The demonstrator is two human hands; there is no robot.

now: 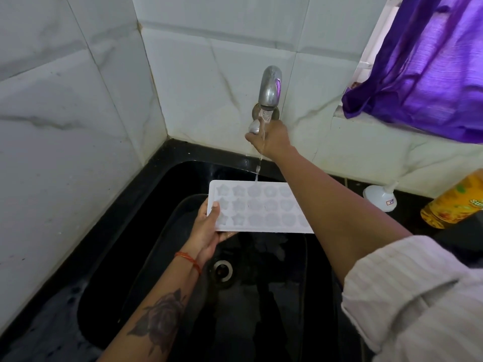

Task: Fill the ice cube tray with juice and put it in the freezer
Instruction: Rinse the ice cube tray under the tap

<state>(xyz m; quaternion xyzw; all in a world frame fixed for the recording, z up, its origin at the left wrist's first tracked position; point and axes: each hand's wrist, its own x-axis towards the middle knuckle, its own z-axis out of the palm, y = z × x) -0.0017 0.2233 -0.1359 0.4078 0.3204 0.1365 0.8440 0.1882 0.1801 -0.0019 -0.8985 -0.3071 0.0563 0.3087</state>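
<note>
The right arm hides the ice cube tray's right end.

A steel tap at upper centre runs water into a black sink. A purple curtain hangs at upper right, a white funnel on the counter below it.

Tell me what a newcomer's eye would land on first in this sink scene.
First, the white ice cube tray with star and flower moulds, held by its end in the left hand over the black sink, with a thin stream of water falling from the steel tap onto its far edge. Next, the right hand reaching up to the tap's handle on the tiled wall. Then the purple curtain at upper right.
</note>
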